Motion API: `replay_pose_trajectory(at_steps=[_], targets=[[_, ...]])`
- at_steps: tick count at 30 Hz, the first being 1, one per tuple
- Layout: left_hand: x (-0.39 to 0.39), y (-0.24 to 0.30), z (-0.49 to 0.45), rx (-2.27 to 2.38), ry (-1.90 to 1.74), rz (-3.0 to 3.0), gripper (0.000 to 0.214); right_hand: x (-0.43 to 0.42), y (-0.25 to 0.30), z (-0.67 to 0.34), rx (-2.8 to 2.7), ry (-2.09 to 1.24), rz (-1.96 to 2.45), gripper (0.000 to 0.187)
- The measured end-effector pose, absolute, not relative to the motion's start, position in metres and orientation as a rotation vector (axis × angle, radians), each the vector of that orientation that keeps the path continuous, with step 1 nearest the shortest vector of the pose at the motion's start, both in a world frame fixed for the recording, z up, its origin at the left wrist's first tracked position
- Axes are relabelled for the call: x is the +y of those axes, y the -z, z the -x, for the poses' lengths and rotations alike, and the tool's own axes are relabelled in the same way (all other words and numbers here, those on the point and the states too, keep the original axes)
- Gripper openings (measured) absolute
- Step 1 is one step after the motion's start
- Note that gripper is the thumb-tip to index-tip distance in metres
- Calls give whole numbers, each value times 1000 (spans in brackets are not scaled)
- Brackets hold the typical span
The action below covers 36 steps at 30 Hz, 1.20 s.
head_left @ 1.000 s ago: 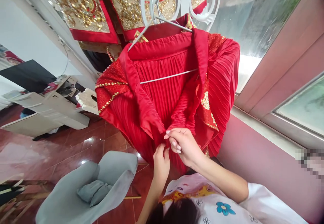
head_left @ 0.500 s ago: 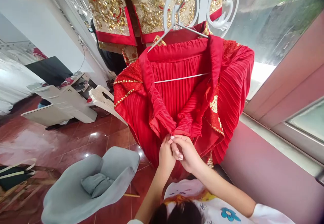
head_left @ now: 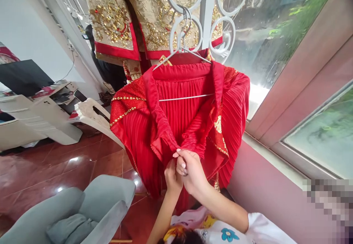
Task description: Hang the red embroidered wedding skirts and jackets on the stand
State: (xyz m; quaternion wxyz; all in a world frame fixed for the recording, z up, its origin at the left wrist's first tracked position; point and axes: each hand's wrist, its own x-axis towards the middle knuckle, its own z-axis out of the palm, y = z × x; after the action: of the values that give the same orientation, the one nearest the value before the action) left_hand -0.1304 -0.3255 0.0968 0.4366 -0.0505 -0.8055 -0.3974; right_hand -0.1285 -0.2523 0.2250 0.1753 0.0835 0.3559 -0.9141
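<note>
A red pleated garment (head_left: 179, 119) with gold-beaded trim hangs open on a white wire hanger (head_left: 182, 53), hooked on a white scrolled rack (head_left: 205, 20). My left hand (head_left: 171, 176) and my right hand (head_left: 190, 168) are pressed together at the garment's front, where its two red edges meet. Both hands are closed, pinching the red fabric. My right hand partly covers my left hand's fingers.
Gold embroidered garments with red borders (head_left: 124, 20) hang behind on the same rack. A grey padded chair (head_left: 82, 211) stands at lower left on red tiles. White furniture (head_left: 41, 115) lies at left. A window and pink wall ledge (head_left: 275, 155) run along the right.
My hands have closed in on each other at the garment's front edges. The view has shifted, so the garment and rack sit lower and further left.
</note>
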Motion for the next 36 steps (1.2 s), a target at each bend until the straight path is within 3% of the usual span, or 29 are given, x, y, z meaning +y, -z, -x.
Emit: replay_pose_trajectory(at_steps=[5, 10, 14, 18, 22, 29, 34, 36], targets=[[-324, -93, 136, -1948, 1012, 74, 17, -261, -234, 138, 1071, 2590, -224, 16], [-333, -95, 134, -1941, 1073, 107, 19, -264, -224, 139, 1334, 2563, 84, 24], [-357, -125, 122, -1760, 1056, 110, 37, -260, -202, 132, 1577, 2480, 280, 32], [-372, -190, 118, -1794, 522, 224, 25, -259, -189, 124, 1685, 2432, 313, 36], [-370, -245, 133, -2151, 73, 416, 40, -255, -187, 125, 1749, 2411, 365, 39], [-384, -267, 147, -2178, -34, 584, 17, -236, -188, 136, 1821, 2453, 303, 34], [-367, -271, 150, -2382, -175, 621, 45, -242, -184, 133, 1789, 2406, 394, 37], [-360, -270, 155, -2429, -190, 596, 42, -244, -183, 133, 1773, 2404, 409, 38]])
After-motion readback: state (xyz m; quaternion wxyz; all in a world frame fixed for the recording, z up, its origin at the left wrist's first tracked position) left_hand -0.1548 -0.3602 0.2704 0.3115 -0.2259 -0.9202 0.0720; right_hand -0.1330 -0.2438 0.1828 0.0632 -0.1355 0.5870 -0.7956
